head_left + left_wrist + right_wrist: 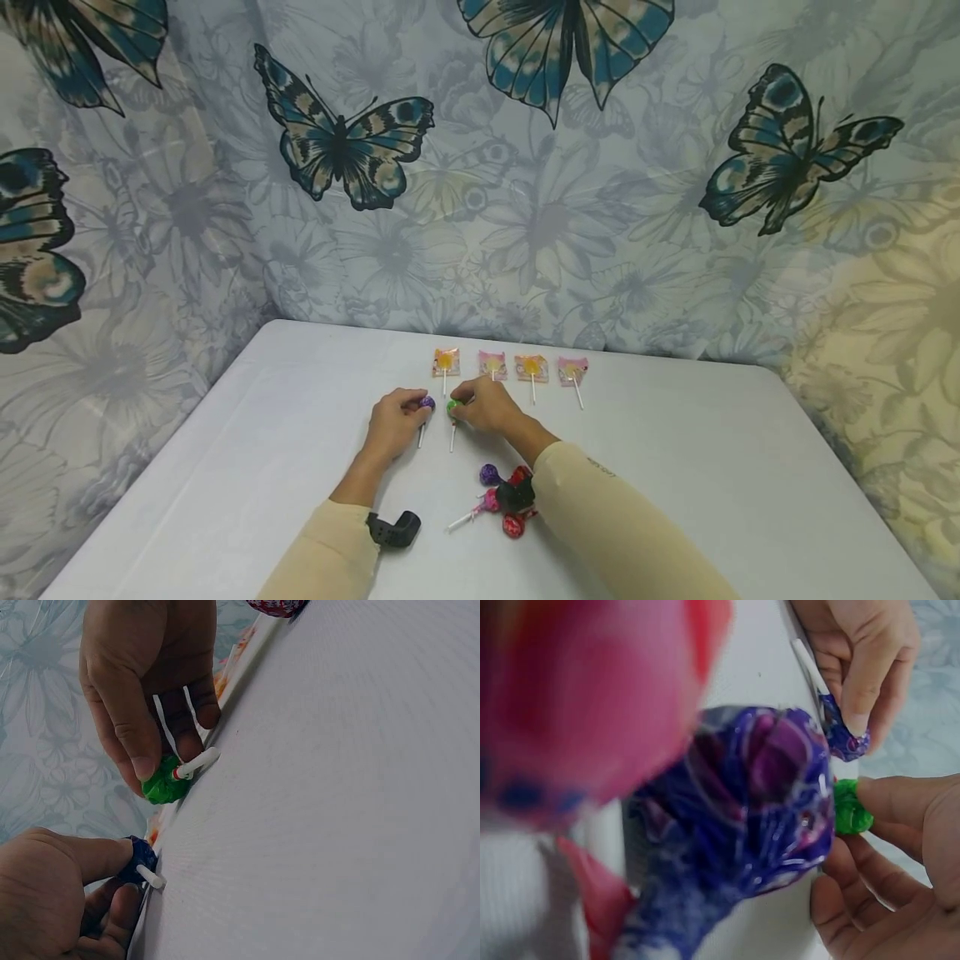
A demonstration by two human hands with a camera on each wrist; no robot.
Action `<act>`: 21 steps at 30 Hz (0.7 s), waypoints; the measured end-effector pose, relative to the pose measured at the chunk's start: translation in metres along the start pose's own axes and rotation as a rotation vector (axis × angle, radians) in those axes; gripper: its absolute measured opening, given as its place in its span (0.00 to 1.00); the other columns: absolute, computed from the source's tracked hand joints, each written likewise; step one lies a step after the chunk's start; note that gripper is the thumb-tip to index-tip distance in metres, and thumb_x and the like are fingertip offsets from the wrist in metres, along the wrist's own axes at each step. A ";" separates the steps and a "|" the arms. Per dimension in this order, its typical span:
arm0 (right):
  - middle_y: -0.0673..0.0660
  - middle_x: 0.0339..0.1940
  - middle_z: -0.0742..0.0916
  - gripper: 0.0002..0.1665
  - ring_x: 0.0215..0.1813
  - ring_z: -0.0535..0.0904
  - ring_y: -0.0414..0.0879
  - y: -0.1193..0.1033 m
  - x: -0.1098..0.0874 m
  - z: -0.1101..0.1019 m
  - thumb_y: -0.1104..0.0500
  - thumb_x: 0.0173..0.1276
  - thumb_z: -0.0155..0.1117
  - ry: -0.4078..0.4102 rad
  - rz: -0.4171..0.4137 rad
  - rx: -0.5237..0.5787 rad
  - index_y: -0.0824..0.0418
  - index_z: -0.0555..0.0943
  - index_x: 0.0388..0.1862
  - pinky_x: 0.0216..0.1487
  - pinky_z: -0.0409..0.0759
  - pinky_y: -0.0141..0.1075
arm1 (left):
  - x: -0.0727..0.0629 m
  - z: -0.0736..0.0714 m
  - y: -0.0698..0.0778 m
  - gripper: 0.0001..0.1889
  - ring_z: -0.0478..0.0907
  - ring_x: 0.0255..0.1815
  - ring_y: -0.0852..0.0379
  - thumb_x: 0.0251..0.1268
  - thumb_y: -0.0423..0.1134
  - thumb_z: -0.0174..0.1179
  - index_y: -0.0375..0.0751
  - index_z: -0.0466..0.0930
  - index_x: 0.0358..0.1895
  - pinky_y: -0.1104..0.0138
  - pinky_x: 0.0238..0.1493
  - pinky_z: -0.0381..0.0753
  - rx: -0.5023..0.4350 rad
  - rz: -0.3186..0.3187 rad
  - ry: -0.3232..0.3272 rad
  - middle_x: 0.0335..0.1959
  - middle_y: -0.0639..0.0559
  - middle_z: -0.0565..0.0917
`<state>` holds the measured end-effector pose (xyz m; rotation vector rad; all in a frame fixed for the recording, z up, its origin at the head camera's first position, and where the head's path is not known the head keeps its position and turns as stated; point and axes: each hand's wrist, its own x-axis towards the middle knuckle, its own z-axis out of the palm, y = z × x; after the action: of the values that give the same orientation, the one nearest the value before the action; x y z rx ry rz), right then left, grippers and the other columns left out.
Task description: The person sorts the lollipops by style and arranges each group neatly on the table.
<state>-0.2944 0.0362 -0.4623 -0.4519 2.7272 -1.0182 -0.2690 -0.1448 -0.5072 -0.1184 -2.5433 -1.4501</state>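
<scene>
My left hand [395, 423] pinches a purple-wrapped lollipop [427, 403] by its round head, its white stick pointing toward me. Just to its right, my right hand [486, 406] holds a green-wrapped lollipop [452, 407] between thumb and finger, stick also toward me. Both lollipops are at the table surface, side by side with a small gap. In the left wrist view the green wrapper [165, 781] shows under the right thumb, and the purple one [139, 859] looks dark blue. The right wrist view shows the left thumb on the purple head [847, 741].
Behind the hands, flat-wrapped lollipops, orange [446, 361], pink [492, 364], orange [531, 367] and pink [573, 370], form a row. Nearer me, a loose pile holds a purple lollipop [489, 475], a pink one [491, 500] and red ones [513, 525], partly hidden by the right wrist camera [516, 497].
</scene>
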 end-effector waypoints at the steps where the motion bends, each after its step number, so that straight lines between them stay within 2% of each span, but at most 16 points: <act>1: 0.51 0.38 0.86 0.13 0.38 0.79 0.44 0.000 0.000 0.000 0.59 0.62 0.69 -0.002 -0.001 0.001 0.60 0.86 0.46 0.43 0.78 0.39 | 0.000 0.000 0.000 0.14 0.77 0.32 0.57 0.58 0.28 0.66 0.34 0.84 0.48 0.66 0.34 0.78 -0.001 -0.001 -0.001 0.32 0.50 0.82; 12: 0.54 0.38 0.85 0.19 0.39 0.80 0.47 0.003 -0.002 -0.004 0.59 0.61 0.69 0.009 -0.061 -0.024 0.62 0.83 0.51 0.39 0.78 0.38 | 0.002 0.002 -0.002 0.14 0.77 0.31 0.57 0.57 0.28 0.67 0.34 0.84 0.48 0.66 0.34 0.78 -0.009 0.011 0.006 0.32 0.51 0.82; 21: 0.54 0.42 0.84 0.21 0.41 0.79 0.49 -0.001 -0.014 -0.019 0.56 0.63 0.67 0.001 -0.013 0.000 0.61 0.81 0.55 0.38 0.79 0.39 | 0.000 0.000 -0.002 0.14 0.76 0.33 0.57 0.58 0.29 0.66 0.34 0.84 0.49 0.65 0.35 0.77 0.002 -0.004 -0.011 0.33 0.51 0.81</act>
<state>-0.2868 0.0521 -0.4463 -0.4704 2.7285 -1.0223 -0.2696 -0.1462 -0.5085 -0.1216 -2.5549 -1.4516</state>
